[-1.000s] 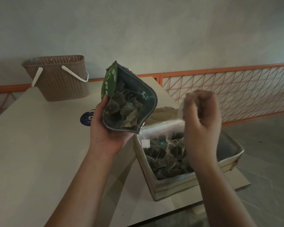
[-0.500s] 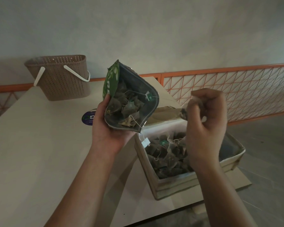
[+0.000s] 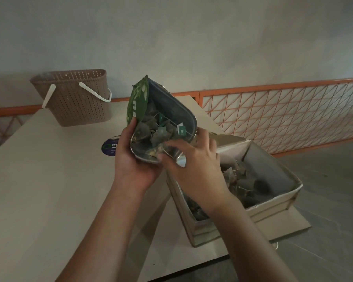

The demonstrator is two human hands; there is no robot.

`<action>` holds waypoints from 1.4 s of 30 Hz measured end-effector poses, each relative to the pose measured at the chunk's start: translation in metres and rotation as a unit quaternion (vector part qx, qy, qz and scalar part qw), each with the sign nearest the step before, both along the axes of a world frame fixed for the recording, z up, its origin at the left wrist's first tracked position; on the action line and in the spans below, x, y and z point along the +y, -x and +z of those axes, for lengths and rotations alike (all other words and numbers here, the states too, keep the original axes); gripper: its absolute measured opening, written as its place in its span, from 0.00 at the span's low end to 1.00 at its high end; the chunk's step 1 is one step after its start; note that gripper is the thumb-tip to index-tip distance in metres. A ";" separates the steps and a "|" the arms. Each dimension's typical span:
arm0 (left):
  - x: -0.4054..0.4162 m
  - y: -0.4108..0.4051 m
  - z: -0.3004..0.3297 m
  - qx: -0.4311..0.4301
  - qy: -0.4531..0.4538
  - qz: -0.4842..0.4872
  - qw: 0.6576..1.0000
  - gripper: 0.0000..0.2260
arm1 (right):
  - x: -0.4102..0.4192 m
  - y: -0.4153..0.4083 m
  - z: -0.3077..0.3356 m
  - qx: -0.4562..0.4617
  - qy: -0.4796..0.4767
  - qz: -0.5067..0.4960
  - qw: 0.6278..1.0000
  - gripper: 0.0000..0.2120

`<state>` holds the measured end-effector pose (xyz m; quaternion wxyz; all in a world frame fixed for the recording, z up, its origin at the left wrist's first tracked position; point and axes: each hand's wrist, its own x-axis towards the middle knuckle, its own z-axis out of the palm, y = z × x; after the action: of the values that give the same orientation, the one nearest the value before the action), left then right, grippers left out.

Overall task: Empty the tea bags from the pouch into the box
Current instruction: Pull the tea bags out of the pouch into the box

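Note:
My left hand (image 3: 130, 159) grips a green pouch (image 3: 138, 102) from below, its wide mouth turned toward me. Several pyramid tea bags (image 3: 161, 132) with small green tags lie inside it. My right hand (image 3: 194, 159) reaches into the pouch's lower lip, its fingers curled round tea bags there. Right of the hands stands an open cardboard box (image 3: 273, 202) holding several tea bags (image 3: 243, 180); my right forearm covers part of it.
A brown perforated basket (image 3: 75, 98) with white handles stands at the table's far left. A round blue sticker (image 3: 109, 147) lies behind my left hand. An orange wire fence (image 3: 283, 115) runs along the right, and the table (image 3: 39, 190) ends just past the box.
My right hand has come down from above the box and moved left into the pouch's mouth. The left hand still holds the pouch in about the same place.

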<state>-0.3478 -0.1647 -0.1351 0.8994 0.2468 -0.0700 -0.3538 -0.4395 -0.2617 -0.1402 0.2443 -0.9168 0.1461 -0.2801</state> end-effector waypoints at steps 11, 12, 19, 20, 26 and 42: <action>-0.001 0.001 -0.001 0.008 0.012 -0.002 1.000 0.24 | -0.031 0.044 0.015 -0.207 -0.332 0.079 0.917 0.04; -0.001 0.001 -0.002 0.009 0.016 -0.005 1.000 0.24 | -0.035 0.048 0.014 -0.203 -0.335 0.078 0.917 0.05; -0.001 0.000 -0.003 0.009 0.023 -0.013 1.000 0.23 | -0.037 0.047 0.007 -0.134 -0.254 0.025 0.957 0.11; -0.001 0.001 -0.003 0.003 0.020 -0.011 1.000 0.24 | -0.033 0.044 0.011 -0.146 -0.232 0.033 0.961 0.12; -0.001 0.001 -0.002 0.002 0.011 -0.006 1.000 0.27 | -0.008 0.011 0.020 -0.176 0.062 -0.017 0.982 0.06; 0.005 -0.002 -0.004 0.003 -0.024 0.037 0.999 0.24 | 0.017 -0.032 0.019 0.062 0.240 0.014 0.969 0.15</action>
<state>-0.3462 -0.1597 -0.1387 0.9059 0.2697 -0.0498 -0.3227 -0.4078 -0.2451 -0.1216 0.0113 -0.9663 0.0761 -0.2458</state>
